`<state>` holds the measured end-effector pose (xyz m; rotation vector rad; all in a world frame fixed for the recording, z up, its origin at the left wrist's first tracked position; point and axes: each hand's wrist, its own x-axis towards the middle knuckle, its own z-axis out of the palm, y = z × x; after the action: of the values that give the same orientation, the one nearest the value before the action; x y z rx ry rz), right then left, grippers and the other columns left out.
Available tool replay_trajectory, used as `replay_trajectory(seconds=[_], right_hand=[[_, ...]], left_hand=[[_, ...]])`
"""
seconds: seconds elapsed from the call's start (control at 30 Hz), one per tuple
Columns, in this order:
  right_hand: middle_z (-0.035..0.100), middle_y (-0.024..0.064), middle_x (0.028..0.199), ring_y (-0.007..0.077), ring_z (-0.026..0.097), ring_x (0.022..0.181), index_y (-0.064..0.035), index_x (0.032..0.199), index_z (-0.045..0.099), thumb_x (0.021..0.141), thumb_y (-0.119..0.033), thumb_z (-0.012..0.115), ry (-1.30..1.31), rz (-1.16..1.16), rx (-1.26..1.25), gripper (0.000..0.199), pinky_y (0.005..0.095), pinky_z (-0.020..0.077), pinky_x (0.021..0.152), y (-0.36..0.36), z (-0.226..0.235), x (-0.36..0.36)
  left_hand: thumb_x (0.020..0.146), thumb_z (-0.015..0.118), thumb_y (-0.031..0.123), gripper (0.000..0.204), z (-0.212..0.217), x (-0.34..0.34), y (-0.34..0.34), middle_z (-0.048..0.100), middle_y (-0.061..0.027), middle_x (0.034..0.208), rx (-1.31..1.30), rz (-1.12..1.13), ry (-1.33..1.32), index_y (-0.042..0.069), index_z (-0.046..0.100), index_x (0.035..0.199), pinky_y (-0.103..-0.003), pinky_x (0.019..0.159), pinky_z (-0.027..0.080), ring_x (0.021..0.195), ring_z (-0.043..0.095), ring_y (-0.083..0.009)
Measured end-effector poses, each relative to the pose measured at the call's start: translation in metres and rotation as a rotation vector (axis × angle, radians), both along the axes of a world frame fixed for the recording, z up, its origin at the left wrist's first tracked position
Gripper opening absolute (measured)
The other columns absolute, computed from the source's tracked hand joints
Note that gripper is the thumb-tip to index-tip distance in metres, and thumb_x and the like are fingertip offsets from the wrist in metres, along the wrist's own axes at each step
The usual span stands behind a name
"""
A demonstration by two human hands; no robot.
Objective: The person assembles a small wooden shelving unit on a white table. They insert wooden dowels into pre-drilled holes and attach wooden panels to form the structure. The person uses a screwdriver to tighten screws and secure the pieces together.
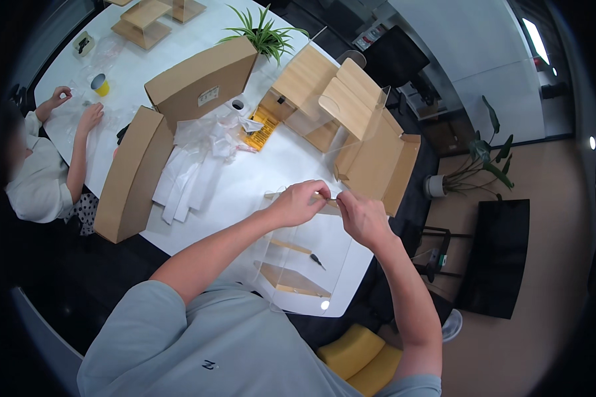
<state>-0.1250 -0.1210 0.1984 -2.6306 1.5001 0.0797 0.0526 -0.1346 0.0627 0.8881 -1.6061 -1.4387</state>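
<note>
My left hand (pixel 302 202) and my right hand (pixel 364 218) meet above the near part of the white table, each with its fingers pinched closed. Between the fingertips there may be a small part, too small to make out. Just below them stands a clear plastic panel (pixel 266 274) joined to light wooden pieces. One is a narrow wooden strip (pixel 290 247); nearer my body is a wooden board (pixel 291 280). A small dark screwdriver-like tool (pixel 318 261) lies beside the strip.
Upright cardboard boxes (pixel 136 172) flank a heap of plastic wrap (pixel 208 142). A yellow packet (pixel 261 130), an assembled wood-and-clear-plastic unit (pixel 311 86), an open carton (pixel 377 165) and a potted plant (pixel 263 36) stand beyond. At left, another person's hands (pixel 91 118) are near a yellow cup (pixel 100 85).
</note>
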Motion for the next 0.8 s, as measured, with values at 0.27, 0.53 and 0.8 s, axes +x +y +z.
replay_trajectory(seconds=[0.27,0.53,0.8], right_hand=[[0.071,0.0158,0.073,0.0383,0.069,0.066,-0.0042,0.089,0.060,0.097,-0.011,0.061,0.124,-0.038,0.076,0.010,0.0490,0.0517,0.059,-0.002,0.002,0.010],[0.072,0.0270,0.077,0.0436,0.073,0.074,0.0044,0.095,0.068,0.094,-0.007,0.061,0.226,-0.316,0.252,0.014,0.0528,0.0577,0.069,-0.003,0.003,0.041],[0.073,0.0323,0.086,0.0476,0.074,0.081,0.0096,0.103,0.072,0.096,-0.008,0.061,0.128,-0.534,0.291,0.022,0.0548,0.0591,0.076,-0.001,-0.012,0.043]], left_hand=[[0.099,0.067,0.015,0.041,0.002,0.001,0.005,0.075,-0.0143,0.121,0.055,0.036,-0.075,0.007,0.054,0.138,-0.041,0.097,0.056,0.113,0.072,-0.0349],[0.100,0.067,0.015,0.045,-0.015,-0.006,0.004,0.075,-0.0153,0.121,-0.042,0.040,-0.073,0.005,0.052,0.141,-0.043,0.098,0.056,0.114,0.072,-0.0366],[0.092,0.071,0.007,0.035,-0.001,-0.008,0.005,0.070,-0.0132,0.114,-0.369,0.252,-0.076,0.005,0.059,0.125,-0.046,0.090,0.056,0.104,0.070,-0.0374]])
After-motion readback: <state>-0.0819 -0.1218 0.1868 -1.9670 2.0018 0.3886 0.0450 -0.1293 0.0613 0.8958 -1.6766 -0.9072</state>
